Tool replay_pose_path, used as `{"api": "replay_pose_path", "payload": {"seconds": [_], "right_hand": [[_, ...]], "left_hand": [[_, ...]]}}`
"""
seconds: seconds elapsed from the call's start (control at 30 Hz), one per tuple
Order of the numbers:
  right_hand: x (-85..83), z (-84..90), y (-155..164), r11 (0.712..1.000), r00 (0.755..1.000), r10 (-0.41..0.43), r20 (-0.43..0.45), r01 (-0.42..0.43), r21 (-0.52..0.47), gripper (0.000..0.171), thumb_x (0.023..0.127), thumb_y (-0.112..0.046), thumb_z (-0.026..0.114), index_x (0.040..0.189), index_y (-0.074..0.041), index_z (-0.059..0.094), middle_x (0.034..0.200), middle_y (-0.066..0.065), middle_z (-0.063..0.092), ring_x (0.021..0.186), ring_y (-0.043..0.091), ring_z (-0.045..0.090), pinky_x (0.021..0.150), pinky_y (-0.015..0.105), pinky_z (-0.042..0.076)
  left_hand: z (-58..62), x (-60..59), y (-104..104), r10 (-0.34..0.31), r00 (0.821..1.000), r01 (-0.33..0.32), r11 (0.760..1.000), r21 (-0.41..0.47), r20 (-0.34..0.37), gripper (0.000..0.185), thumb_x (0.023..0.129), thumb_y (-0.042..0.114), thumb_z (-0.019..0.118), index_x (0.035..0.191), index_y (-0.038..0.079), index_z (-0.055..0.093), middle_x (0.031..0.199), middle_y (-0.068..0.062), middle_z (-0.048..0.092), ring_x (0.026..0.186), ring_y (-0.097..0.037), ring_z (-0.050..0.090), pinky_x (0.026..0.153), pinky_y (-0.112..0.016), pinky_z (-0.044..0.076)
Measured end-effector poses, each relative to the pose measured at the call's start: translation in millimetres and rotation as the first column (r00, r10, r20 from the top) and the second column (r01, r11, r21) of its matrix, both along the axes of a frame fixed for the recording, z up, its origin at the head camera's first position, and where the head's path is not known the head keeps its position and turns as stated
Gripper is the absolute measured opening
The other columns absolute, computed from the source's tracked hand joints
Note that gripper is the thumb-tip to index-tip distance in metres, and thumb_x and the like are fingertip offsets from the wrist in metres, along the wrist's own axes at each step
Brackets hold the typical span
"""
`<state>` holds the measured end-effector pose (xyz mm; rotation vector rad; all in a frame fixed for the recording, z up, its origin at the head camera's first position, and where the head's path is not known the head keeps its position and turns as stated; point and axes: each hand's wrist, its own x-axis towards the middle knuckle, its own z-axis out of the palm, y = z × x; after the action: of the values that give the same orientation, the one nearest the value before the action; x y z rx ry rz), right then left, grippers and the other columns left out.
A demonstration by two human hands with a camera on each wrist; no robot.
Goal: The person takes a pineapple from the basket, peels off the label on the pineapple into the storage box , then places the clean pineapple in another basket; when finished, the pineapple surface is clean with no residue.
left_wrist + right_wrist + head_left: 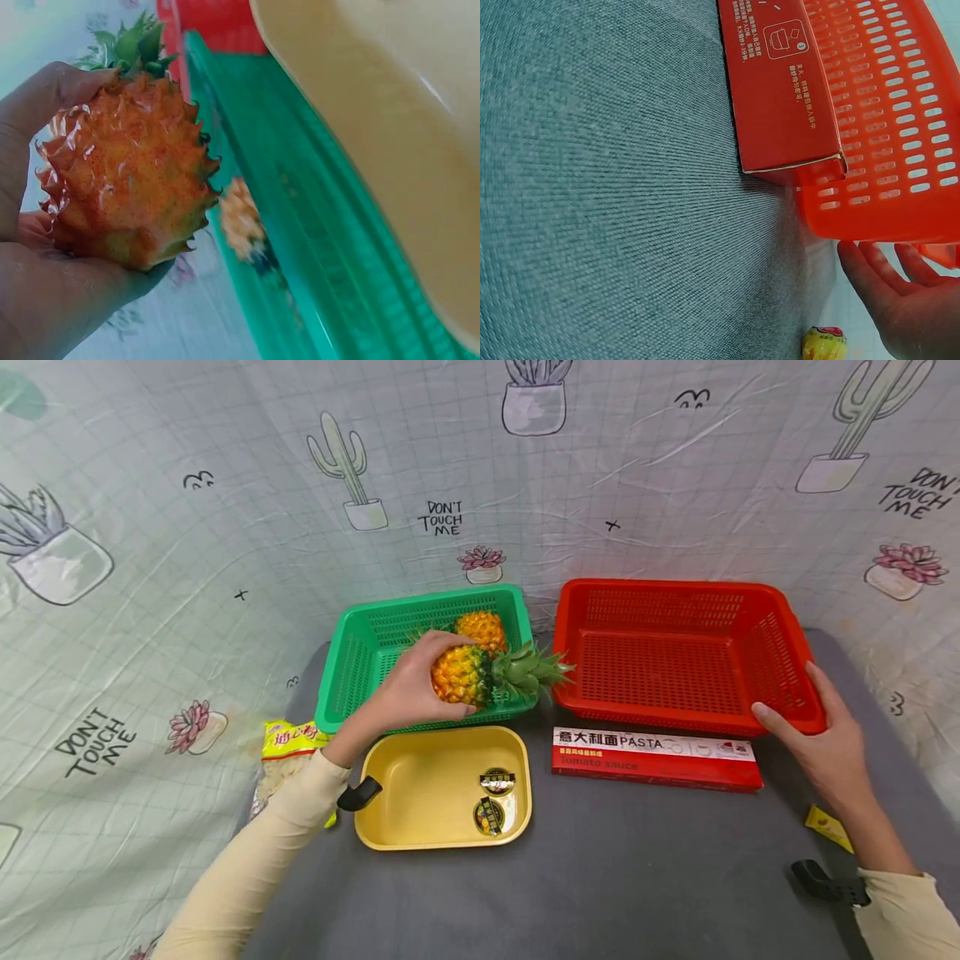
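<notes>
My left hand [416, 683] grips a small orange pineapple [459, 675] around its body, thumb and fingers on opposite sides. This pineapple hangs over the green basket [331, 672], its leafy crown pointing right toward the red basket [783, 647]. Inside the green basket lies another pineapple [482, 628], partly hidden behind the held one. My right hand [828, 752] is spread at the front right corner of the red basket, thumb overlapping the front rim. In the right wrist view, its fingertips [849, 251] are right at the basket's outer corner.
A yellow tray [420, 793] with two dark round stickers stands before the green basket. A red and white pasta box [652, 762] lies along the red basket's front. A pasta bag [285, 752] is left, partly behind the left arm; a small yellow packet [828, 827] lies beside the right forearm.
</notes>
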<state>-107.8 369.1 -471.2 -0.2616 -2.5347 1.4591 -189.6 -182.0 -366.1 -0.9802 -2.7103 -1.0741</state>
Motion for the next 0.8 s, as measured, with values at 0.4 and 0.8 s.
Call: {"api": "replay_pose_path", "payload": {"seconds": [0.4,0.8], "right_hand": [[0.2,-2.0,0.8,1.000,1.000,-0.004,-0.006,0.004,-0.006,0.089,0.099,-0.033,0.073,0.169,-0.041,0.019,0.164,0.016,0.037,0.121,0.008,0.043,0.078,0.003,0.039],[0.9,-2.5,1.7,1.000,1.000,-0.007,-0.011,0.007,0.001,0.088,0.099,-0.034,0.073,0.169,-0.042,0.019,0.165,0.015,0.037,0.123,0.007,0.043,0.078,0.004,0.038]], "left_hand": [[9.5,-30.5,-48.2,0.030,0.989,-0.016,0.995,-0.094,0.143,0.085,0.076,0.028,0.096,0.150,0.014,0.055,0.143,-0.010,0.052,0.105,-0.027,0.060,0.081,-0.047,0.056],[-19.5,-59.5,-61.4,0.022,0.969,0.039,0.971,-0.237,0.246,0.090,0.078,0.031,0.094,0.154,0.007,0.051,0.152,-0.015,0.049,0.128,-0.035,0.054,0.100,-0.059,0.047]]}}
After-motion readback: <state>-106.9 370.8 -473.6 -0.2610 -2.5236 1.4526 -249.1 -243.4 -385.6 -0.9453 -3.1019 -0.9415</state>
